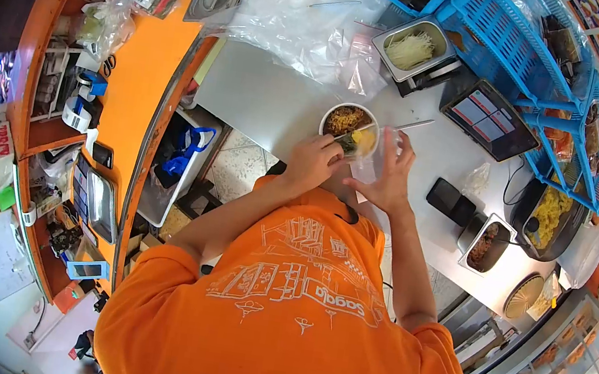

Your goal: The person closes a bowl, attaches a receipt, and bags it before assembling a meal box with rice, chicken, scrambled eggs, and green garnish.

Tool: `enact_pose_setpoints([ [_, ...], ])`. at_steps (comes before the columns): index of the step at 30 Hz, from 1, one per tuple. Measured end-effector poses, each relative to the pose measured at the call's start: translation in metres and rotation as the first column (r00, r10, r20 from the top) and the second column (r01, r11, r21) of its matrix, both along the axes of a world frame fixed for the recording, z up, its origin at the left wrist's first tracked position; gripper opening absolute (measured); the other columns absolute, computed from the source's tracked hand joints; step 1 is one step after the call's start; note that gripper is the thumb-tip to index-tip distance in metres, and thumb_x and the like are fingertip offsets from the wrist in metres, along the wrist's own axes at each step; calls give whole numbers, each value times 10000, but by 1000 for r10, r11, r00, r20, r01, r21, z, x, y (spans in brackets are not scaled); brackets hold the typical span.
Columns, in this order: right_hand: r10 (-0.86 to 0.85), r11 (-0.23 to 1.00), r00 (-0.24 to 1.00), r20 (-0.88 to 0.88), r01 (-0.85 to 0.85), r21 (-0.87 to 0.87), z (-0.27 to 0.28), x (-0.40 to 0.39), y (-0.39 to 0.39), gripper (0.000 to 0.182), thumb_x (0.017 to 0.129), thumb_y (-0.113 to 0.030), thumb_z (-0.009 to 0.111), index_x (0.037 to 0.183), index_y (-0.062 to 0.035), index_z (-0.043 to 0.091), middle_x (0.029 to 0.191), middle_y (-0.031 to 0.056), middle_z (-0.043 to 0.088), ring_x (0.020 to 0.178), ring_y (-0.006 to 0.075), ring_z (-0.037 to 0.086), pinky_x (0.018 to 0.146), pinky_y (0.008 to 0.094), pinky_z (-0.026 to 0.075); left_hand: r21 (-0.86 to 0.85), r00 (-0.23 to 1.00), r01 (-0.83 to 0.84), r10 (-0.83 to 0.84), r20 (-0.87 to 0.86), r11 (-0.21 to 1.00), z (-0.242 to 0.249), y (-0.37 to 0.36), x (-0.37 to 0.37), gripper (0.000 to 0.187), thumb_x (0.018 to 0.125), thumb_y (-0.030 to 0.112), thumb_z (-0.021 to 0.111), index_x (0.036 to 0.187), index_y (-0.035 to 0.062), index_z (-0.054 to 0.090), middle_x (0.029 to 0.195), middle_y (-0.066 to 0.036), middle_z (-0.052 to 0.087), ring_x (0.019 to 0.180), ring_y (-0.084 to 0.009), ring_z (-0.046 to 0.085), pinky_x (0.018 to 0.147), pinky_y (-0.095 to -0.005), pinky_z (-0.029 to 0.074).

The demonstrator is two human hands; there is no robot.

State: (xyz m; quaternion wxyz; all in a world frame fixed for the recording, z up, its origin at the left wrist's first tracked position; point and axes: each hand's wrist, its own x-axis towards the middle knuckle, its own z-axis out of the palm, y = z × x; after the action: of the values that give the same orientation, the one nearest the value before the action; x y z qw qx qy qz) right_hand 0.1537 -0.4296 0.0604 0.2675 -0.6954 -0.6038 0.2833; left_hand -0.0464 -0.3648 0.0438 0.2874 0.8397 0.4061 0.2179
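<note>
A white bowl [334, 112] with brown, yellow and green food stands on the grey steel counter [266, 98] in front of me. My left hand [311, 162] is closed on a long metal utensil [408, 125], probably tongs, which lies across the bowl with its far end pointing right. My right hand [390, 178] is just right of the bowl, its fingers spread around a clear plastic container [372, 160] held at the bowl's near rim. What is inside the container cannot be made out.
A steel tray of pale shredded food [411, 49] sits on a scale behind the bowl. Blue baskets [505, 32], a tablet [488, 122], a dark phone [451, 201], a small steel tub [487, 244] and a pot of yellow food [548, 214] fill the right. Plastic bags [301, 11] lie behind; an orange counter [138, 80] runs left.
</note>
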Motion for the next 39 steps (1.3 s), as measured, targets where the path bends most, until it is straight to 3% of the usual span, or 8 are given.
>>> enact_pose_setpoints([
  [5, 90, 986, 968, 236, -120, 116, -9, -25, 22, 1275, 501, -602, 891, 1540, -163, 296, 1480, 285, 256, 1321, 480, 296, 1065, 563, 308, 64, 991, -133, 131, 30, 989, -3, 3, -1, 188, 702, 144, 796, 805, 95, 648, 768, -61, 556, 656, -260, 584, 578, -365, 476],
  [7, 125, 986, 952, 281, -151, 71, -7, -32, 28, 1239, 510, -592, 888, 1541, -221, 307, 1481, 279, 274, 1315, 466, 317, 1049, 547, 314, -273, 965, -225, 253, 71, 935, -2, 5, -15, 142, 772, 112, 756, 871, 86, 658, 824, -55, 590, 692, -223, 603, 627, -324, 490],
  [11, 91, 986, 945, 314, -129, 102, -14, -39, 33, 1218, 516, -585, 888, 1533, -231, 320, 1470, 276, 286, 1309, 465, 322, 1050, 549, 313, -386, 961, -119, 204, 185, 915, -22, 12, -46, 167, 818, 89, 735, 972, 64, 675, 849, -50, 598, 692, -154, 595, 614, -281, 468],
  [14, 63, 987, 947, 315, -105, 118, -18, -37, 35, 1143, 547, -576, 871, 1520, -281, 347, 1475, 246, 290, 1302, 450, 337, 1030, 539, 329, -482, 852, -231, 415, 319, 845, -33, 17, -50, 266, 860, 108, 740, 1106, 37, 672, 907, -43, 622, 744, -108, 601, 637, -261, 479],
  [23, 11, 991, 921, 388, -64, 122, -23, -50, 30, 1158, 525, -550, 886, 1515, -267, 356, 1478, 267, 294, 1290, 452, 354, 1023, 548, 330, -789, 781, 4, 491, 386, 614, -32, 25, -39, 432, 892, 113, 739, 1282, -12, 603, 1087, -82, 676, 905, -104, 647, 781, -238, 531],
  [31, 37, 987, 934, 356, -91, 135, -25, -48, 36, 1229, 573, -679, 816, 1524, -87, 310, 1493, 290, 270, 1280, 468, 365, 1030, 561, 317, -755, 821, 20, 420, 387, 656, -47, 34, -43, 418, 899, 77, 720, 1286, -19, 598, 1097, -91, 676, 964, -134, 660, 825, -260, 551],
  [35, -39, 986, 938, 344, -20, 165, -36, -52, 41, 1236, 546, -627, 854, 1510, -68, 318, 1478, 257, 315, 1246, 430, 418, 1021, 520, 377, -753, 803, 48, 424, 420, 656, -47, 39, -42, 402, 900, 60, 713, 1278, -23, 605, 1079, -85, 671, 979, -137, 651, 822, -270, 559],
  [39, -81, 996, 964, 253, 71, 45, -21, -53, 48, 1218, 562, -606, 857, 1504, -55, 315, 1413, 230, 380, 1190, 410, 471, 985, 485, 450, -882, 789, 77, 513, 339, 464, -53, 46, -41, 410, 894, 49, 713, 1281, -24, 599, 1077, -73, 663, 985, -134, 635, 838, -277, 559],
])
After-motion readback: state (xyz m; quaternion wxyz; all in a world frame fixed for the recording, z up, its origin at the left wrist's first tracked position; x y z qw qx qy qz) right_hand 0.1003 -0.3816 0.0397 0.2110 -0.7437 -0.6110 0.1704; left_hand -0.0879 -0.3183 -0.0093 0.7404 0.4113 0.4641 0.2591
